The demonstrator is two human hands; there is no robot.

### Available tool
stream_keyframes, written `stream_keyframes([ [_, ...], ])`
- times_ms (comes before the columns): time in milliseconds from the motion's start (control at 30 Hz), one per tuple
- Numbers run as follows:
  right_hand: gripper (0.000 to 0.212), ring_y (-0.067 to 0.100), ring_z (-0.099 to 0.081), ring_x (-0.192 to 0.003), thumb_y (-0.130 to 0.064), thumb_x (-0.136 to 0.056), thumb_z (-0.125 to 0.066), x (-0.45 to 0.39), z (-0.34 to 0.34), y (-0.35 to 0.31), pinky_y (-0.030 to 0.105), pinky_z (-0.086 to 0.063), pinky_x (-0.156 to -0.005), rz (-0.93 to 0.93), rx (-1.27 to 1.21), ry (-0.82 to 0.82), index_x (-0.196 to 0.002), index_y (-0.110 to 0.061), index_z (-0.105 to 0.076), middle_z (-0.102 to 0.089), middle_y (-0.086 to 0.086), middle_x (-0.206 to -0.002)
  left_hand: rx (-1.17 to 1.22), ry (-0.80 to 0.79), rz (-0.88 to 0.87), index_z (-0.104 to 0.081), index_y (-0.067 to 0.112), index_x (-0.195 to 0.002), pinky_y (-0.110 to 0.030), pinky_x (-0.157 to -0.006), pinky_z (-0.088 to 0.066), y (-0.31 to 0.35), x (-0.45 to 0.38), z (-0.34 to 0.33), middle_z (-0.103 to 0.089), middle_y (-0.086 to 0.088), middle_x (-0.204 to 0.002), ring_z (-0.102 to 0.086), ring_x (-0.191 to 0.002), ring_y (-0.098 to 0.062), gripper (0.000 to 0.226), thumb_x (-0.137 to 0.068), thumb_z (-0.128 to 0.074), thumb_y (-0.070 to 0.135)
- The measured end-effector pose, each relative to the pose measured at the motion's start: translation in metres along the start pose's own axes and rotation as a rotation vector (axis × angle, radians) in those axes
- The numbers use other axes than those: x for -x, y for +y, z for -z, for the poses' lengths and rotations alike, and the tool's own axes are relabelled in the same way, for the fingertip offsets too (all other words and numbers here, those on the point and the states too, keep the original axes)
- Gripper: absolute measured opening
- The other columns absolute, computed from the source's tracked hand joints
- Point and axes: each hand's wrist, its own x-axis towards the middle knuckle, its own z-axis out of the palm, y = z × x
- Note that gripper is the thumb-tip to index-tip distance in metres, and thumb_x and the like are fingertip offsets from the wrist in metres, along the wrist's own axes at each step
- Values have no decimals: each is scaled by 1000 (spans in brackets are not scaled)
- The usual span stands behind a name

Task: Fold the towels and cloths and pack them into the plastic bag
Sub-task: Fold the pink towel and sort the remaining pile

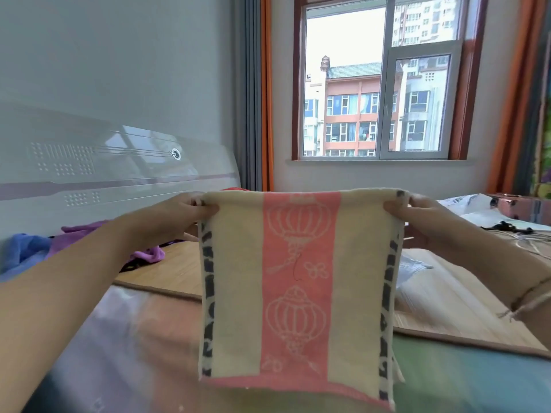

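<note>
Towel point(298, 287) hangs in mid-air in front of the camera, above the near edge of the bed: cream ground, broad pink centre stripe with white outline lantern and flower motifs, dark block pattern down both side borders; pattern may be lettering, not legible. Lower hem is pink. Left hand point(182, 213) is closed in a pinch on the upper left corner of the towel; right hand point(417, 213) is closed in a pinch on the upper right corner, top edge stretched straight between them. Thin string bracelet point(527, 299) on the right wrist. Below the towel, a pastel sheet point(125, 338) covers the near part of the bed; beyond it lies a bamboo mat point(447, 308). Purple cloth point(149, 253) lies crumpled toward the left side of the mat, a blue cloth point(24, 248) further left against the white glossy headboard point(104, 162). White plastic bag point(474, 210) lies at the far right of the bed, print on it unreadable. Far wall: window point(378, 84) with orange curtains point(267, 93), apartment blocks outside.
</note>
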Motion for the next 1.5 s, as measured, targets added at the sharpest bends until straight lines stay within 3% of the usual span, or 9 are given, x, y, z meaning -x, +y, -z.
stream_keyframes([
  [333,26,24,-51,-77,-36,-100,-44,-79,-36,47,34,-37,-65,187,241,463,-104,-11,-52,-53,3,-79,431,223,74,-62,13,-104,-35,-72,-53,-28,-62,-37,-66,-7,-92,-62,-79,-21,13,-98,-54,21],
  [467,34,26,-55,-80,-43,-100,-41,-91,-39,70,33,-42,-67,-53,284,330,-100,-12,-53,-57,5,-83,466,278,136,-62,13,-103,-29,-61,-48,-54,-86,-61,-66,-6,-84,-60,-70,-18,12,-98,-53,18],
  [567,37,25,-58,-74,-40,-98,-46,-85,-43,80,30,-43,-64,-212,255,169,-98,-6,-62,-63,10,-85,364,304,134,-64,17,-109,-31,-71,-49,-78,-88,-69,-69,-10,-100,-61,-81,-21,15,-97,-55,20],
  [733,29,23,-63,-65,-37,-86,-62,-74,-39,83,29,-50,-62,-326,203,-29,-98,-10,-65,-68,9,-80,-164,431,-2,-58,9,-119,-32,-86,-35,-84,-83,-74,-63,-13,-121,-54,-115,-34,25,-98,-50,21],
  [833,31,23,-64,-62,-11,-81,-72,-60,-30,77,33,-57,-62,-417,-10,-237,-102,8,-60,-65,19,-81,-213,468,-36,-53,7,-113,-26,-76,-26,-75,-72,-80,-61,-20,-114,-53,-111,-37,19,-101,-44,18],
  [933,43,26,-66,-76,-10,-63,-81,-46,-21,80,35,-57,-73,-441,-122,-327,-96,10,-62,-66,22,-92,-119,443,-34,-52,14,-92,-30,-75,-31,-73,-66,-78,-59,-9,-90,-54,-93,-30,11,-99,-47,21],
  [1067,21,19,-58,-76,-9,-77,-72,-27,-6,71,29,-44,-68,-325,34,-122,-98,-5,-69,-66,11,-94,69,308,-44,-67,26,-89,-35,-80,-52,-63,-53,-74,-67,-2,-90,-60,-84,-18,3,-91,-65,26],
  [1333,17,10,-31,-42,-13,-85,-67,-7,75,44,17,-29,-35,-167,-6,373,-74,-17,-55,-43,-1,-64,377,86,5,-60,12,-121,-19,-44,-47,27,-55,-95,-62,-3,-92,-57,-43,-7,33,-90,-65,20],
  [1500,12,17,-42,-55,-18,-85,-63,-7,145,35,25,-37,-52,-128,-32,665,-79,-17,-53,-47,2,-70,588,-159,57,-56,2,-121,-29,-59,-60,94,-85,-159,-66,-19,-108,-72,-63,-22,28,-94,-57,9],
])
